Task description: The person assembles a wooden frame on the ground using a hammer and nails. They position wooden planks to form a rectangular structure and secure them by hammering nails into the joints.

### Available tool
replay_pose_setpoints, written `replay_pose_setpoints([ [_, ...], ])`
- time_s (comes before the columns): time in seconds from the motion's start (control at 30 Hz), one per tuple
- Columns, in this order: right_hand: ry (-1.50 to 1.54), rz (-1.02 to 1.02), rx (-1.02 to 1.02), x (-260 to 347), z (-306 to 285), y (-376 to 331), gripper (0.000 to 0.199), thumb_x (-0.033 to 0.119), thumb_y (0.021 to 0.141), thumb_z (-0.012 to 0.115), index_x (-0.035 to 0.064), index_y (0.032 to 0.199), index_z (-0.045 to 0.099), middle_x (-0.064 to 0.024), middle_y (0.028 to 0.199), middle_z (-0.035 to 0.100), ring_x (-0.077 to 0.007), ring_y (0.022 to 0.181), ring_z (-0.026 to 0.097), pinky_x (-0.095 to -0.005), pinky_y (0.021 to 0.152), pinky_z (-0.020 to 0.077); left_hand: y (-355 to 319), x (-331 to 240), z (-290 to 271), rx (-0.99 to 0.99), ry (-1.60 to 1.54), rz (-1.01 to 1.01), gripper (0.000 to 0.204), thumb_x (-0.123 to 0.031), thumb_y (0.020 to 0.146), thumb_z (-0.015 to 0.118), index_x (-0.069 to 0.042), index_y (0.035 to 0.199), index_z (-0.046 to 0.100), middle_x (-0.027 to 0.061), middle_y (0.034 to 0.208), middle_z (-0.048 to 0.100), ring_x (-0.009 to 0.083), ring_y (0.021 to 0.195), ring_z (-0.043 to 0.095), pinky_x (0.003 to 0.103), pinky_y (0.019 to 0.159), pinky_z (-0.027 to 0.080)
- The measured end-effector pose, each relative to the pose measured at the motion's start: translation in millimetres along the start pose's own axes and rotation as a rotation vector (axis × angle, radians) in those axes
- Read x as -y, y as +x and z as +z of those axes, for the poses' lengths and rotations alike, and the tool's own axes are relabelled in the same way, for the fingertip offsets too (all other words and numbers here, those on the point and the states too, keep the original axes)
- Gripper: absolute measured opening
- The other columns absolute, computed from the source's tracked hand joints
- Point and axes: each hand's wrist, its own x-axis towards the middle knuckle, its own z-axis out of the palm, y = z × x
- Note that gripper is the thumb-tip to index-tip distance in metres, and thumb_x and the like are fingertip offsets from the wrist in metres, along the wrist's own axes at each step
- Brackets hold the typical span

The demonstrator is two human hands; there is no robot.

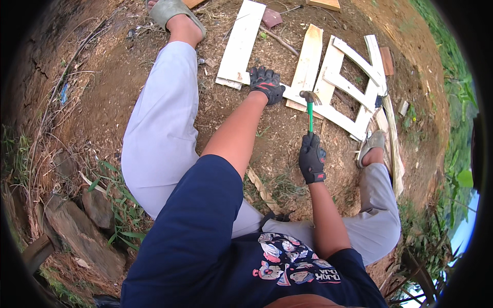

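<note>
Stones (77,226) and grass were seen at the far left, beside bare soil. A sandal (172,10) was worn on the left foot, stretched out at the top. A loose white plank (240,43) lay on the ground just right of that foot. The left hand (266,84), in a black and red glove, was pressed flat on the near end of that plank, where the white frame (354,90) met it; the fingers were spread and nothing was clasped. Right of it, a second plank (308,61) lay slanted across the frame's long rail. A hammer (310,110) with a green handle was held upright by the right hand (312,159), in a black glove, with the fingers wrapped fully round the lower handle. The steel head was poised over the long rail, just right of the left hand; whether it touched the wood could not be told. The frame's crossed slats were spread further right, and the right foot (372,146) was set against its edge.
</note>
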Motion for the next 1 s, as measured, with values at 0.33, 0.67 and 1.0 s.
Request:
replay_pose_setpoints([
  [0.33,0.100,-0.003,-0.017,2.3,-1.3,3.4,0.034,0.032,0.115,0.045,0.0026,0.113,0.063,-0.0227,0.098,0.066,-0.0417,0.087,0.066,-0.0521,0.076,0.0498,-0.1,3.6,-1.9,0.028,0.029,-0.014,0.068,-0.052,0.106,0.041,-0.011,0.159,0.049,0.0156,0.170,0.038,0.0396,0.162,0.023,0.063,0.131,0.007],
  [0.67,0.098,-0.055,-0.131,-4.8,5.0,-2.5,0.040,0.031,0.114,0.047,0.0002,0.134,0.061,-0.0271,0.116,0.068,-0.0470,0.102,0.067,-0.0558,0.089,0.0518,1.8,5.3,1.7,0.017,0.032,-0.017,0.067,-0.053,0.105,0.043,-0.012,0.157,0.052,0.0149,0.169,0.039,0.0385,0.161,0.024,0.063,0.130,0.008],
  [1.0,0.138,0.033,-0.064,0.2,5.7,3.6,0.038,0.036,0.114,0.046,0.0020,0.116,0.063,-0.0232,0.099,0.069,-0.0441,0.091,0.068,-0.0546,0.076,0.0506,-0.4,1.9,-5.0,0.032,0.041,-0.005,0.065,-0.051,0.105,0.043,-0.013,0.156,0.053,0.0147,0.167,0.042,0.0380,0.160,0.027,0.062,0.130,0.010],
])
